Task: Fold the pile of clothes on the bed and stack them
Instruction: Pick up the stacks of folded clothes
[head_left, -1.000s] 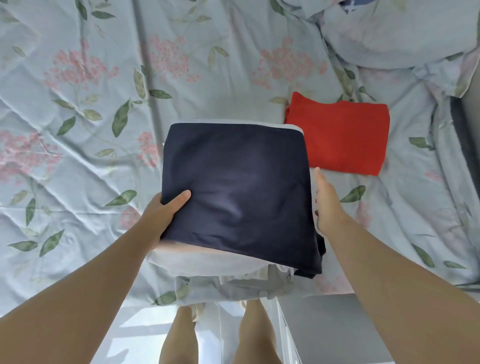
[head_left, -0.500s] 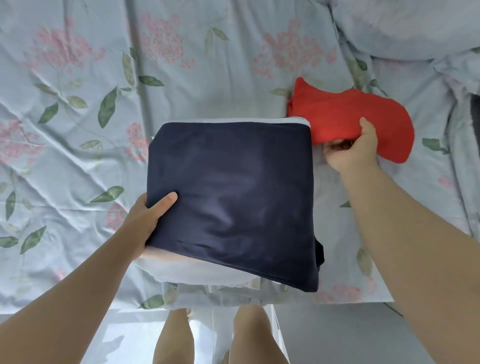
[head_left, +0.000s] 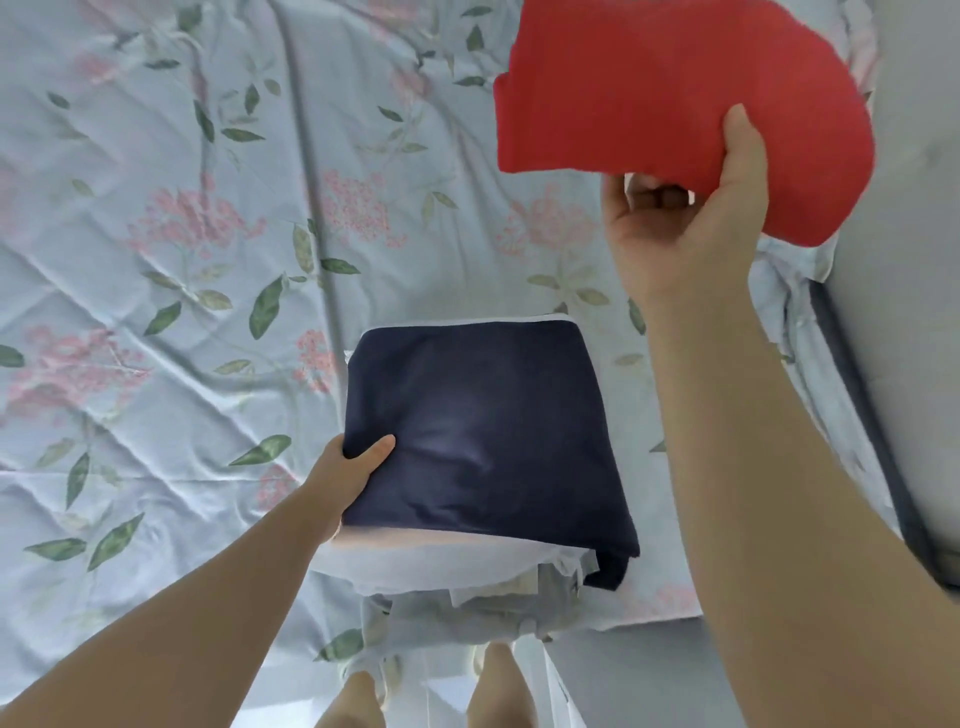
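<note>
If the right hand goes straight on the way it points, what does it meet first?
The right hand holds the red cloth; beyond, likely the floral bed sheet, though depth is unclear.

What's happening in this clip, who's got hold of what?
A person stands at the edge of a bed covered with a floral bedsheet. Their left hand grips the left side of a stack of folded clothes, with the thumb on the navy garment on top. Their right hand holds a folded red garment in the air, beyond and to the right of the stack, not yet placed on it.
</note>
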